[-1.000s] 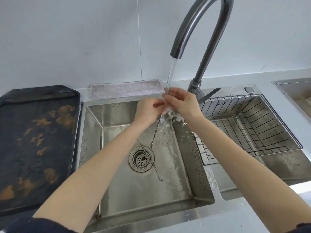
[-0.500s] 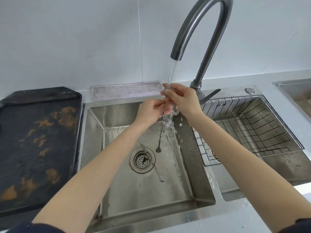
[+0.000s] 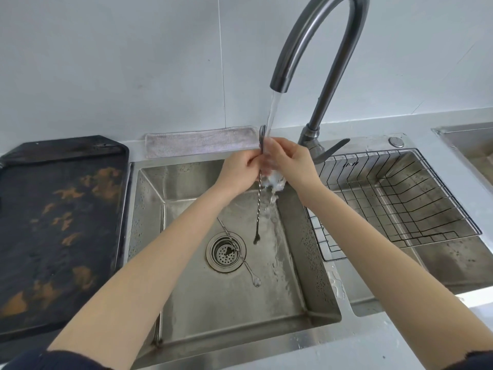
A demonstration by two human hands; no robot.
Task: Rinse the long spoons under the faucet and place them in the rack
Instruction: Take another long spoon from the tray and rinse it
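Both hands hold one long twisted-stem spoon (image 3: 258, 209) upright under the running faucet (image 3: 306, 49). My left hand (image 3: 238, 173) pinches the stem. My right hand (image 3: 292, 162) grips it just beside, with water splashing over the fingers. The forked top end sticks up above the hands, and the small bowl end hangs down near the sink floor. A second long spoon (image 3: 240, 256) lies flat in the sink (image 3: 186, 303), across the drain (image 3: 225, 253), bowl toward me. The wire rack (image 3: 400, 198) sits in the right basin and holds nothing I can see.
A dark tray with orange stains (image 3: 58, 231) lies on the counter to the left. A grey cloth (image 3: 200, 144) lies along the wall behind the sink. The faucet handle (image 3: 333, 150) points right. Another steel basin edge (image 3: 466, 145) shows at far right.
The held spoon has been drawn upward through the hands: its forked top now shows above them, and more of the stem hangs in the water stream. The spoon on the drain has not moved.
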